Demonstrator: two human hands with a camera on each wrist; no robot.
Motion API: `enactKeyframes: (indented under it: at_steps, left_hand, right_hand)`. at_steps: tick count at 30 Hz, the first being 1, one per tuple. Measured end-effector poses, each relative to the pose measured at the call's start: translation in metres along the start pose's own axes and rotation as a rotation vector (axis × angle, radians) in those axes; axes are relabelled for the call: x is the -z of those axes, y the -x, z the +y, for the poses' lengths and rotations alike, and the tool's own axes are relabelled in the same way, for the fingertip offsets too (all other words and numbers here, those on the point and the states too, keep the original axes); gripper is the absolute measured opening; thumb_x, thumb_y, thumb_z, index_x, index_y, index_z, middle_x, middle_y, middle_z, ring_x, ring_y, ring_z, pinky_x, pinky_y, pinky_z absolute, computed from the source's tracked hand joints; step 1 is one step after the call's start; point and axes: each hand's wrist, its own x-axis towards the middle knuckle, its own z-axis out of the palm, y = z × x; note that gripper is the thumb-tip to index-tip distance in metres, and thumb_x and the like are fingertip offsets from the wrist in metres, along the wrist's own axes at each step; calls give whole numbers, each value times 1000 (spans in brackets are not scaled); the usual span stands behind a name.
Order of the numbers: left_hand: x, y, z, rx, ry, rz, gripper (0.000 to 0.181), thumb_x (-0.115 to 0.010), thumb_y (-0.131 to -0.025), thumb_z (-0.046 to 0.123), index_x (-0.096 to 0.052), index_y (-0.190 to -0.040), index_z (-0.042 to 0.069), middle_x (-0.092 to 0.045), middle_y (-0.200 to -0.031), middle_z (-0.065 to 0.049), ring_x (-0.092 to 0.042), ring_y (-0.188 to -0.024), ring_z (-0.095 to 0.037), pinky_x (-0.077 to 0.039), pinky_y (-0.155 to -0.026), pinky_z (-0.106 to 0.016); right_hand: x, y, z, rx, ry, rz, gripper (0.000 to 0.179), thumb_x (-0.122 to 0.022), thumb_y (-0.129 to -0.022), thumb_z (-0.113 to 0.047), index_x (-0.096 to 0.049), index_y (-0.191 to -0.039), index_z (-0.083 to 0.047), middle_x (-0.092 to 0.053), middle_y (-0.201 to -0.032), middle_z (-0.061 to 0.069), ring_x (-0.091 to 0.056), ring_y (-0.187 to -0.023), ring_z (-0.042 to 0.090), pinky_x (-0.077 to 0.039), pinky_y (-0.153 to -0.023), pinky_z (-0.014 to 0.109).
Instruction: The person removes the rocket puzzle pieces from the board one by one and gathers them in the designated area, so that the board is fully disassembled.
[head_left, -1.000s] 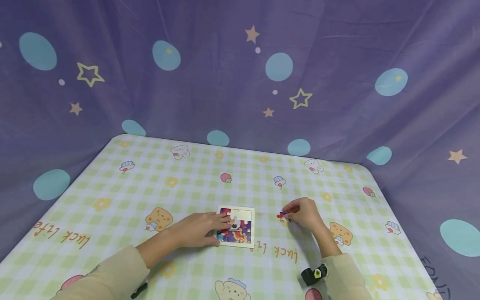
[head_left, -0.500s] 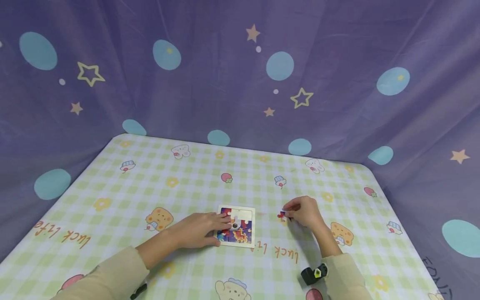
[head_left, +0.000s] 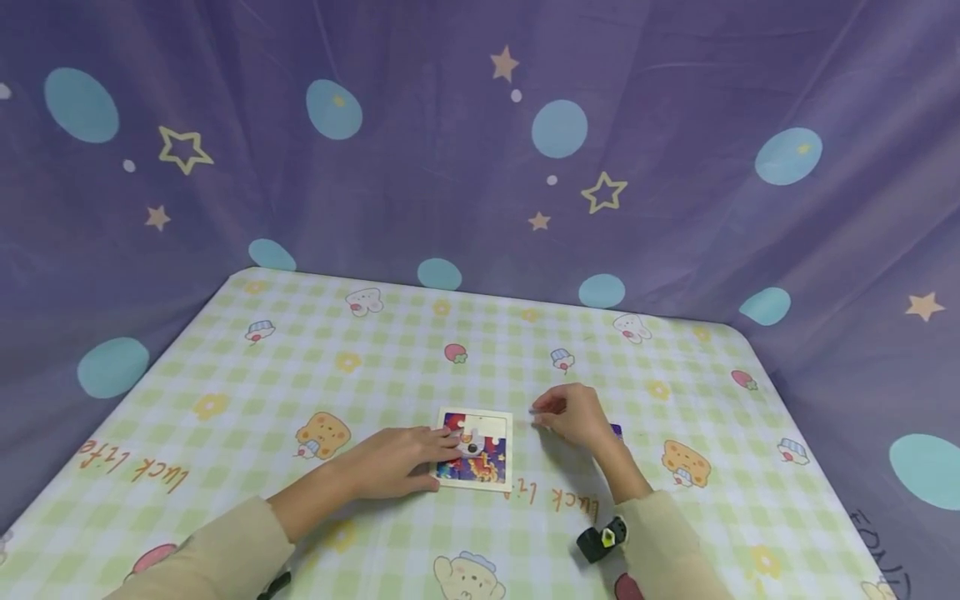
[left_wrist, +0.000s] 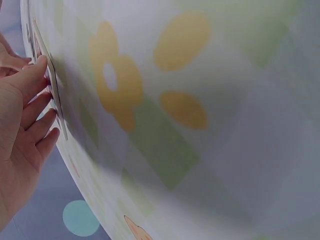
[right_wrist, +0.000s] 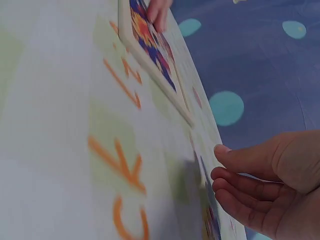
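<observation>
A small jigsaw puzzle in a pale frame [head_left: 509, 467] lies on the table in the head view. Its picture is red, purple and orange, with a bare white gap at the top right. My left hand [head_left: 396, 460] rests over the frame's left side, fingers extended onto the picture, thumb by the lower left corner. Right of the frame, my right hand [head_left: 573, 414] pinches a puzzle piece between thumb and fingertips. In the right wrist view that piece [right_wrist: 206, 177] shows nearly edge-on at the fingertips, its printed face mostly hidden.
Another purple puzzle piece [head_left: 617, 431] lies on the table, partly hidden behind the right wrist. A checked cloth [head_left: 420, 350] with printed cartoons covers the table. A purple curtain [head_left: 450, 167] hangs behind it. A black wrist device [head_left: 600, 542] sits at the right sleeve.
My right hand has moved left toward the frame with the puzzle piece, uncovering part of another piece behind it. My left hand has stayed on the frame.
</observation>
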Motion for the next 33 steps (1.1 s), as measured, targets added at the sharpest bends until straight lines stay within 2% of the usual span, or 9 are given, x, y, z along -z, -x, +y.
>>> enactKeyframes:
  at_steps: [10,19,27,33]
  left_hand:
    - [-1,3,-1,18,10,3,48,-62,-92,35,-56,-135,17,-50,-146,-3,-50,-134,-25,-45,-109,-45]
    - [-4,5,-2,28,78,-2,47,-61,-92,35,-56,-135,16,-50,-146,-2,-50,-135,-24,-45,-109,-46]
    - [-2,5,-3,-7,76,20,45,-61,-93,32,-58,-134,14,-52,-144,-4,-51,-133,-25,-47,-106,-47]
    - [-2,5,-3,-4,75,12,45,-62,-93,31,-57,-134,14,-53,-143,-4,-51,-133,-25,-46,-107,-47]
  right_hand:
    - [-27,-8,-31,82,-26,-78,9,-77,-77,-6,-73,-85,-9,-72,-78,3,-61,-68,9,-53,-65,21]
    - [-44,-10,-51,175,-40,-167,9,-74,-82,-8,-73,-91,-8,-73,-84,5,-62,-69,8,-52,-62,18]
    - [-55,-12,-63,235,-6,-180,12,-75,-82,-10,-75,-94,-8,-74,-84,5,-63,-70,8,-51,-61,16]
    - [-59,-13,-72,268,38,-191,13,-74,-82,-8,-75,-95,-7,-75,-85,6,-66,-72,12,-53,-64,18]
